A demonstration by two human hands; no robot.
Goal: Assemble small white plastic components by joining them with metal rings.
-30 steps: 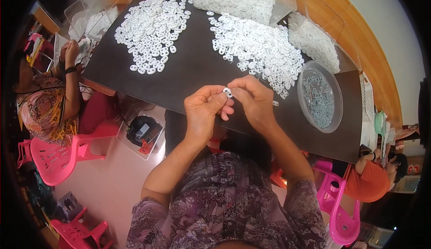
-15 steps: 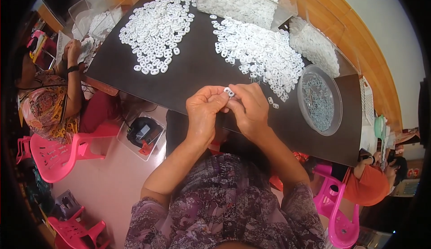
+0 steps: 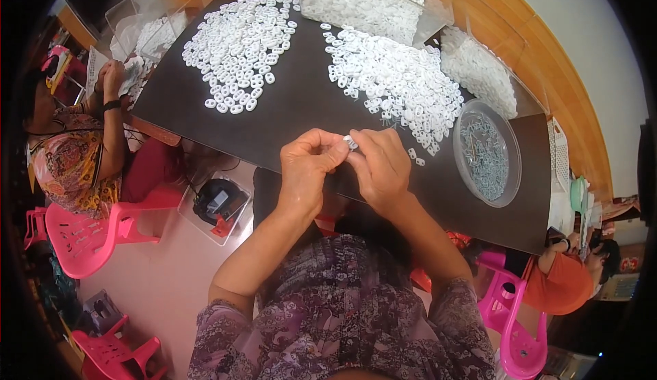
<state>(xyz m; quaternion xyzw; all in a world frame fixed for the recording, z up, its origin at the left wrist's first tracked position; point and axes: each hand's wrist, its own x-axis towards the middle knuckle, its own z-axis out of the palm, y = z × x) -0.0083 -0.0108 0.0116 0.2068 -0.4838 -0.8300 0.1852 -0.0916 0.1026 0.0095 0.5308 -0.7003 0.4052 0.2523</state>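
Note:
Both hands meet over the near edge of a dark table (image 3: 308, 99). Between their fingertips is a small white plastic piece with holes (image 3: 350, 142). My left hand (image 3: 308, 164) pinches it from the left, thumb and forefinger closed. From the right, the fingers of my right hand (image 3: 381, 164) close on the same piece. Fingers partly cover it, and whether a screw is in it cannot be made out. Beyond my hands spreads a heap of white plastic pieces (image 3: 393, 72), with a few loose screws (image 3: 391, 121) at its near edge.
A second pile of white oval pieces (image 3: 236, 51) lies farther left. Clear bins of white parts (image 3: 363, 3) stand at the back. On the right sits a round dish (image 3: 517, 168) of grey screws. Co-workers sit at left (image 3: 75, 154) and right (image 3: 561, 277), near pink chairs (image 3: 89, 243).
The white piece has been tilted between my fingertips, so its holes show less. My left hand has shifted slightly left; the piles look the same.

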